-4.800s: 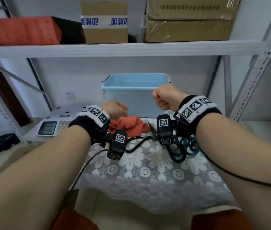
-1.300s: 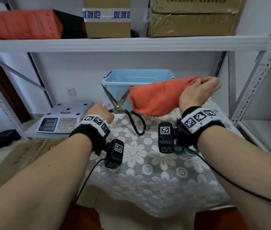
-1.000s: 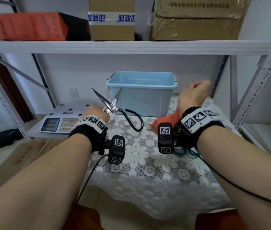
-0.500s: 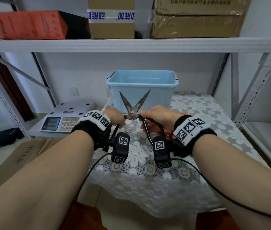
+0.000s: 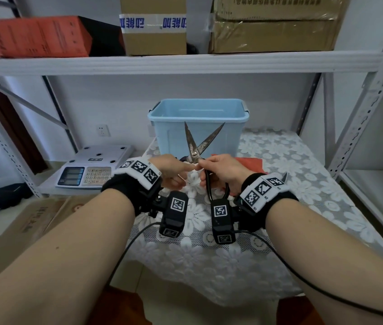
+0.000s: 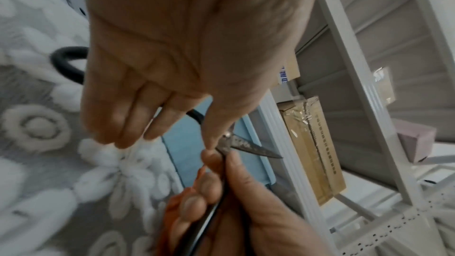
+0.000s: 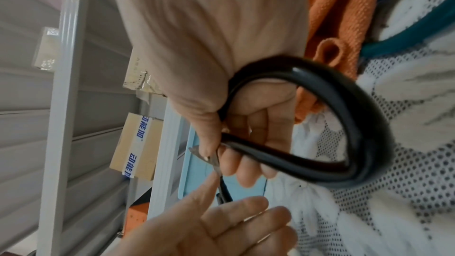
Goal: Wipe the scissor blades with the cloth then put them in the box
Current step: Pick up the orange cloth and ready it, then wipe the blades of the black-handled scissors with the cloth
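Holding up a pair of old metal scissors with black loop handles point(image 5: 196, 148), blades spread in a V pointing upward, right in front of the light blue plastic box point(image 5: 198, 127). The right hand point(image 5: 221, 174) is wrapped around one black handle just below the pivot. The left hand point(image 5: 174, 171) has its fingers mostly straight, with the fingertip touching the scissors near the pivot. The orange cloth point(image 5: 249, 164) lies on the white floral lace tablecloth point(image 5: 291, 191) behind the right hand, near the box.
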